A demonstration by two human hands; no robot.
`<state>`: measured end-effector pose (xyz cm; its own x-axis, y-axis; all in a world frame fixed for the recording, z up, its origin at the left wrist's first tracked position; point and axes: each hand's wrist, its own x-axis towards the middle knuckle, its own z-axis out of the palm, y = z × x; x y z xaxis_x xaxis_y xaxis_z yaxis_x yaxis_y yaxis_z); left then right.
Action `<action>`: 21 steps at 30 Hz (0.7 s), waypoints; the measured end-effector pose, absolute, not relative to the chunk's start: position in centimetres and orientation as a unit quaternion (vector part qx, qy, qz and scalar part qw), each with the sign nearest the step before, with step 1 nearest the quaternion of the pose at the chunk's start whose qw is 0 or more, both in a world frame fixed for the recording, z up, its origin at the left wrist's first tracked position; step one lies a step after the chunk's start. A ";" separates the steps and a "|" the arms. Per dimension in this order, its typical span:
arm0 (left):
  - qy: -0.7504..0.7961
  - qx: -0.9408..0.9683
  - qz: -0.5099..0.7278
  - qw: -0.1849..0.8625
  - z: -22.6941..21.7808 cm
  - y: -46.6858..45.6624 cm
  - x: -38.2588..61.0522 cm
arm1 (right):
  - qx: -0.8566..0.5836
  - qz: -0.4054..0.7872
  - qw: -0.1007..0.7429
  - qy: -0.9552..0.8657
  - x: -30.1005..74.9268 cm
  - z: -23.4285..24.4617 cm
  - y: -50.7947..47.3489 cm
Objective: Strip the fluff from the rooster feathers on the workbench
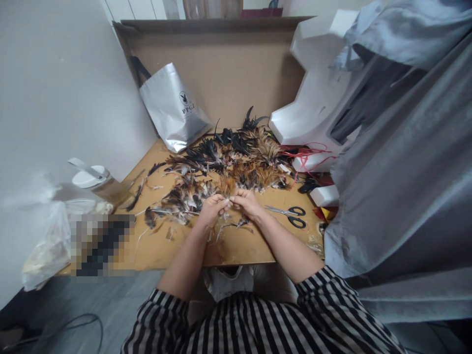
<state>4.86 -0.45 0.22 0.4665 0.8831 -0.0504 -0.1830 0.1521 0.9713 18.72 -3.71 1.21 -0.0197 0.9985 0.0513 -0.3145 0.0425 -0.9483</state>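
Fingertip to fingertip, my left hand (214, 208) and my right hand (247, 202) pinch the base of a small tuft of orange-brown feathers (227, 185). The feathers fan upward away from me, and their quill ends are partly hidden by my fingers. Just beyond lie heaps of brown feathers (254, 174) and long black-and-brown feathers (199, 152). A pile of dark and white feathers (180, 199) spreads to the left of my left hand. Scissors (289, 214) with black handles rest on the table to the right of my right hand.
A silver bag (171, 108) leans against the cardboard (221, 73) at the back. White foam (295, 118) and red strings (308, 155) border the right, with a grey curtain (391, 211) beyond. A lidded bottle (99, 184) and a plastic bag (51, 246) stand at the left of the table (236, 248).
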 end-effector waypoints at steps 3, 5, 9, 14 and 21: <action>0.324 0.516 0.384 0.694 0.3 -0.7 5.0 | -0.367 0.607 0.563 -0.424 18.8 1.2 -3.7; 0.340 0.535 0.382 0.672 0.4 -0.8 5.2 | -0.387 0.593 0.568 -0.421 19.1 1.0 -3.5; 0.379 0.573 0.430 0.585 0.4 -0.6 5.4 | -0.493 0.481 0.587 -0.425 21.2 1.0 -3.1; 0.408 0.557 0.484 0.538 -0.1 -0.1 5.1 | -0.587 0.272 0.618 -0.447 26.5 2.2 -3.6; 0.409 0.568 0.482 0.527 -0.7 0.1 5.1 | -0.632 0.217 0.657 -0.349 32.4 1.8 -4.6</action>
